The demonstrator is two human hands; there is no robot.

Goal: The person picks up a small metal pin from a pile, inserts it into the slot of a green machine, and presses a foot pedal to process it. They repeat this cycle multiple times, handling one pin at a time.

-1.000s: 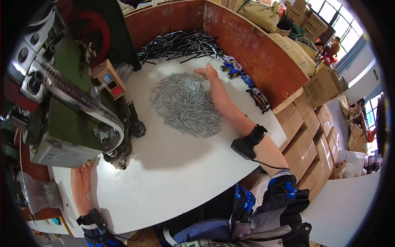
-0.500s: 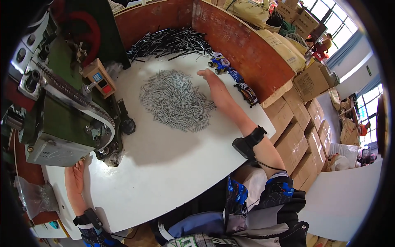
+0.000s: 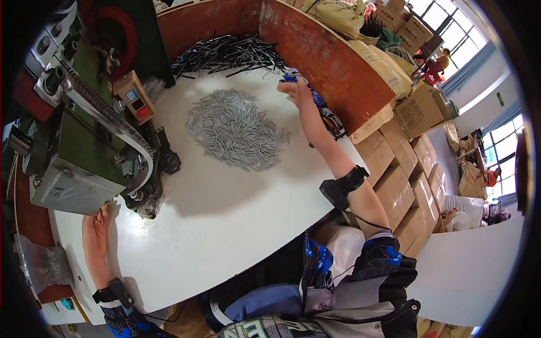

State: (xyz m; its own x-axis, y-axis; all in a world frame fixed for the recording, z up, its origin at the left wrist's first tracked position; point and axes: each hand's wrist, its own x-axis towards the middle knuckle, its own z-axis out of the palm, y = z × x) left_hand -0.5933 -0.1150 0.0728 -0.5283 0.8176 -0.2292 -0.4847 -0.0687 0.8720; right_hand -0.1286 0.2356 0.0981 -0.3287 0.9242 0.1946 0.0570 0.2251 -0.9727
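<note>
My right hand is above the far right of the white table, its fingers stretched out and somewhat apart, with nothing seen in them. Partly hidden behind it, blue toy cars stand in a row along the wooden side board. Left of this hand lies a wide pile of short silvery metal pins. My left hand is at the lower left, by the bottom corner of the green machine. The machine's grey metal box hides part of its fingers, so I cannot see whether they hold anything.
Black thin rods are heaped at the back against the reddish-brown boards. A small wooden switch box sits on the machine. A clear plastic bag is at the left edge. Cardboard boxes are stacked on the right.
My right hand has shifted slightly right, in front of the toy cars, and its fingers have spread. The view has shifted a little; my left hand stays by the machine's corner.
</note>
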